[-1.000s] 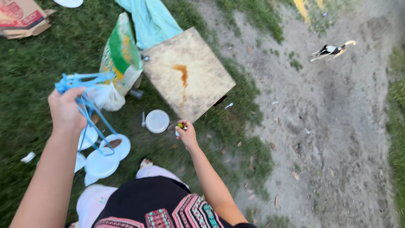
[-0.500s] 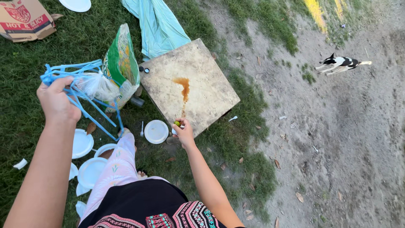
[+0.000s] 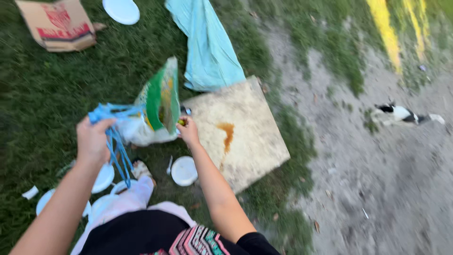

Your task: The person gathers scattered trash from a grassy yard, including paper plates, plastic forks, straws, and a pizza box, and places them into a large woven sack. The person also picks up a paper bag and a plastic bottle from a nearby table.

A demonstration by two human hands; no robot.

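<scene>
Blue straps (image 3: 113,141) gripped in left hand (image 3: 93,140) fingers | right hand (image 3: 189,131) fingers pinch small green object (image 3: 181,122) beside green sack (image 3: 163,99)

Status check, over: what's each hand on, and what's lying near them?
Left hand gripping blue straps. Right hand pinching a small green thing at the green sack. White plate and stained board alongside.

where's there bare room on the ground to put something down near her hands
Most of the square board is bare, apart from its brown stain. The grass between the cardboard box and the left hand is open. It is crowded below the left hand, with white plates, and around the right hand by the green sack.
</scene>
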